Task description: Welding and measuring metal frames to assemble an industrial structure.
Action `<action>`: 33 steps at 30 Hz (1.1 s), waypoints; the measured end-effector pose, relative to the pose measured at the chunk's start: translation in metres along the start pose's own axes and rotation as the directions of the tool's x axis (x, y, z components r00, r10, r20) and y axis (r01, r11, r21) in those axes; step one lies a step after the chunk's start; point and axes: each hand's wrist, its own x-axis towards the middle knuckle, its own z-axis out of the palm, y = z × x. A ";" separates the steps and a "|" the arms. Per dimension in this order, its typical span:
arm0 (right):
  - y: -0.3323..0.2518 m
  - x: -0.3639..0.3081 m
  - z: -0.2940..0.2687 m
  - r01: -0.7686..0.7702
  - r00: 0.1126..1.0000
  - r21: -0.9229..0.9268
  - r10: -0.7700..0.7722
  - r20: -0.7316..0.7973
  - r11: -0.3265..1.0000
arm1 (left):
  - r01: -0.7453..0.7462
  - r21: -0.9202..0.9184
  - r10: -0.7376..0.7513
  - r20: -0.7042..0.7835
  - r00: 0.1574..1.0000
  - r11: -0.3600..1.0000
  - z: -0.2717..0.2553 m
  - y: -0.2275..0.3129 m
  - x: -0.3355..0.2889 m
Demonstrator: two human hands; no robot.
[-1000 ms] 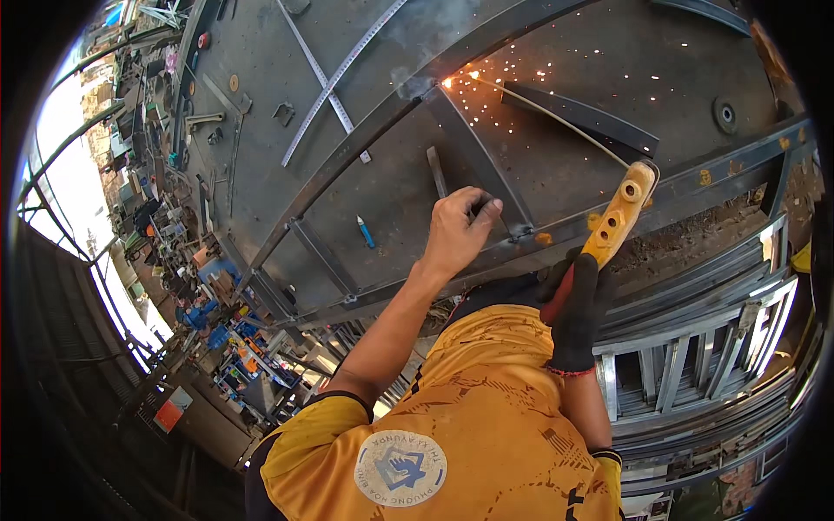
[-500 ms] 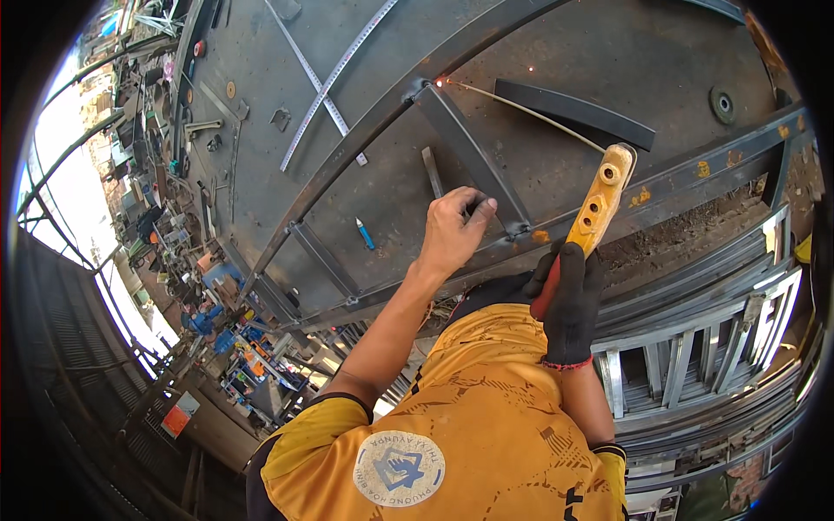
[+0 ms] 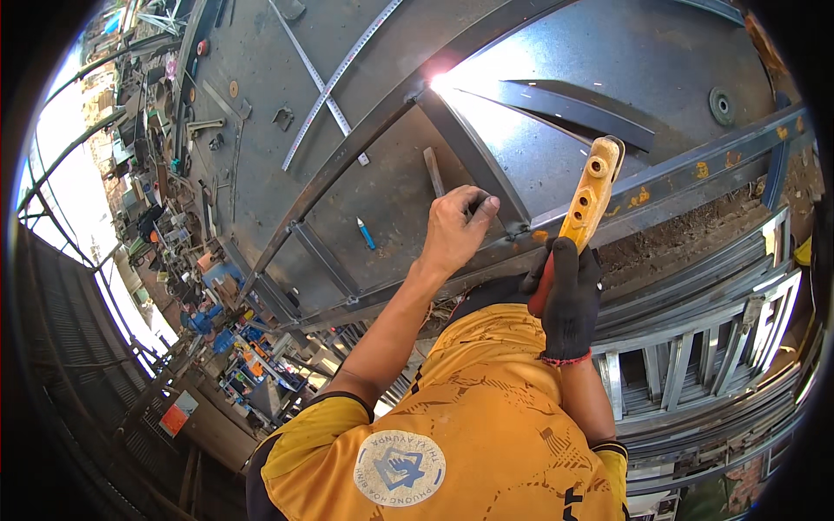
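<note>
My right hand (image 3: 572, 300), in a dark glove, is closed round the red grip of a yellow welding electrode holder (image 3: 584, 204). A thin welding rod (image 3: 530, 115) runs from its jaws to a bright arc (image 3: 441, 82). The arc burns where a steel crosspiece (image 3: 473, 156) meets the long curved bar of a steel frame (image 3: 360, 143). My bare left hand (image 3: 456, 230) is curled closed beside the crosspiece. A narrow flat metal piece (image 3: 433, 169) reaches to its knuckles; whether the fingers hold it cannot be told.
A loose dark steel bar (image 3: 591, 115) and a grinding disc (image 3: 721, 106) lie right of the arc. Two crossed steel rulers (image 3: 326, 91) and a blue marker (image 3: 366, 234) lie on the metal table to the left. Stacked metal frames (image 3: 695, 347) stand at lower right.
The small glow at the rod's tip has become a bright white arc lighting the plate. My right hand and the electrode holder have shifted slightly left. My left hand stays nearly in place.
</note>
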 end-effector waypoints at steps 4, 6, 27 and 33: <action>0.012 -0.002 -0.024 0.103 0.988 -0.094 -0.112 -0.107 0.990 | 0.018 -0.023 -0.018 -0.013 1.000 1.000 -0.001 0.001 -0.001; 0.006 -0.008 -0.044 0.098 0.988 -0.023 -0.100 -0.114 0.995 | -0.073 -0.058 0.068 -0.078 0.995 0.996 -0.002 -0.002 -0.002; -0.221 0.030 -0.122 -0.093 0.960 -0.677 0.245 0.132 0.730 | -0.165 -0.151 0.205 0.303 0.931 0.975 0.147 0.105 -0.079; -0.275 0.093 -0.117 0.062 0.877 -0.857 0.382 0.292 0.512 | -0.077 -0.243 0.095 0.062 0.994 0.967 0.205 0.192 -0.050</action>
